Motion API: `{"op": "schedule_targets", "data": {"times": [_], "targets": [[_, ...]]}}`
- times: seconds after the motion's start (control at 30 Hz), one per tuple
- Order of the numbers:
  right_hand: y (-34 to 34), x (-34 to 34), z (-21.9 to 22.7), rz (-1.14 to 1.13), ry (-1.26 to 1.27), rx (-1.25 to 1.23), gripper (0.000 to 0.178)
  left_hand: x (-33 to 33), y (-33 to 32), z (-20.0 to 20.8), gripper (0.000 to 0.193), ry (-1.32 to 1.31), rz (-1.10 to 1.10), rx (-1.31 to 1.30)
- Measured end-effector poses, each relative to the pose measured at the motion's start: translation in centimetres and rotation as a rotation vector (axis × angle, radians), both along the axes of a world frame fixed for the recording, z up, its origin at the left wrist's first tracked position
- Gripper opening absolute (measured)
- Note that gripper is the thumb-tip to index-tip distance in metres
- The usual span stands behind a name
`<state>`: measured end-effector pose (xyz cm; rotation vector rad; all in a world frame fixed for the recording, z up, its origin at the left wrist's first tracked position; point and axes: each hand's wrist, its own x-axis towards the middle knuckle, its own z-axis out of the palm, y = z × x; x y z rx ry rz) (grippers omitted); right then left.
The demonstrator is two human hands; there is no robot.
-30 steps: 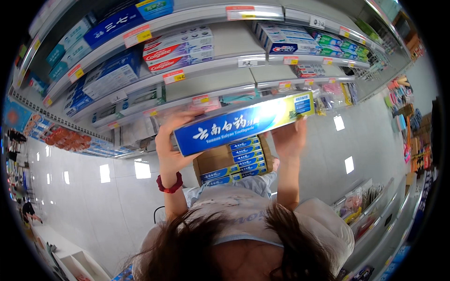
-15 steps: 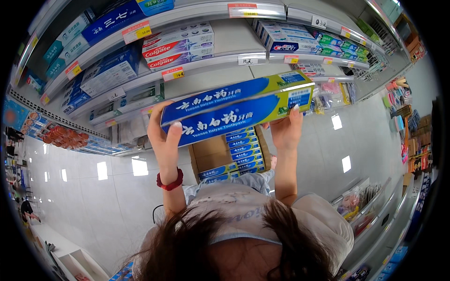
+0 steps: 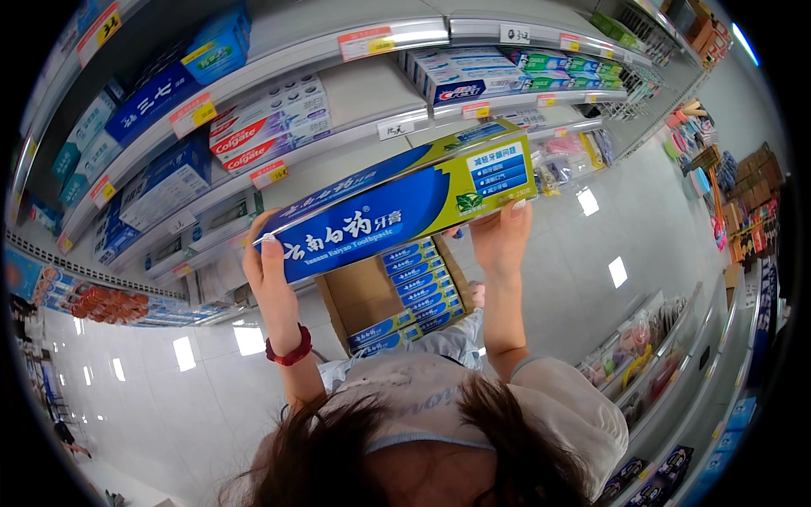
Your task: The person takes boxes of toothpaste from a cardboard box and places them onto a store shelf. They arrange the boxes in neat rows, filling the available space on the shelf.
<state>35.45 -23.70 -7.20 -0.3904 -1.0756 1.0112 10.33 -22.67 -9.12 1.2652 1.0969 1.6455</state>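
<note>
Between both hands I hold a long blue and green toothpaste box, raised in front of the shelves with its printed broad side toward me. My left hand is closed round its left end, thumb on the front face. At the right end, my right hand grips the lower corner with the thumb up against the edge. Whether it is one box or a few pressed together, I cannot tell. Below it, an open cardboard carton on the floor contains several matching toothpaste boxes, stacked along its right and near sides.
Shelves ahead carry red and white toothpaste boxes, dark blue and white boxes, and blue boxes at the left. A price-tag rail runs along the shelf edge. Another shelf unit stands at the right, over a glossy tiled floor.
The box has come slightly left and tipped so that more of its front face shows. Both hands moved left with it, still gripping its ends. The view has shifted relative to the shelves.
</note>
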Motion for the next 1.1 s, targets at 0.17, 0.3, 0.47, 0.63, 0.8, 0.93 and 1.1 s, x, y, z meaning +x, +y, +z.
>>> {"op": "schedule_targets", "data": {"times": [0.17, 0.3, 0.47, 0.63, 0.8, 0.93, 1.1], "targets": [[-0.6, 0.8, 1.0, -0.010, -0.024, 0.043, 0.042, 1.6, 0.2, 0.6, 0.051, -0.051, 0.012, -0.072], [-0.6, 1.8, 1.5, -0.043, -0.042, 0.035, 0.041, 2.7, 0.9, 1.1, 0.046, -0.127, -0.049, -0.080], [1.6, 3.9, 0.9, -0.107, 0.028, 0.030, 0.034, 5.3, 2.7, 2.5, 0.040, -0.161, -0.101, -0.081], [5.2, 7.5, 1.4, -0.136, 0.113, -0.002, 0.026, 8.8, 5.4, 4.6, 0.031, 0.035, -0.195, 0.033], [7.7, 11.4, 1.8, -0.362, 0.091, -0.042, 0.039, 12.4, 8.2, 6.7, 0.029, 0.130, -0.257, 0.112], [8.9, 16.5, 1.3, -0.452, -0.050, -0.045, 0.033, 15.3, 10.4, 8.6, 0.033, 0.165, -0.366, 0.212], [12.8, 21.8, 5.8, -0.640, -0.378, -0.051, 0.032, 19.4, 15.9, 12.3, 0.039, 0.441, -0.292, 0.466]]}}
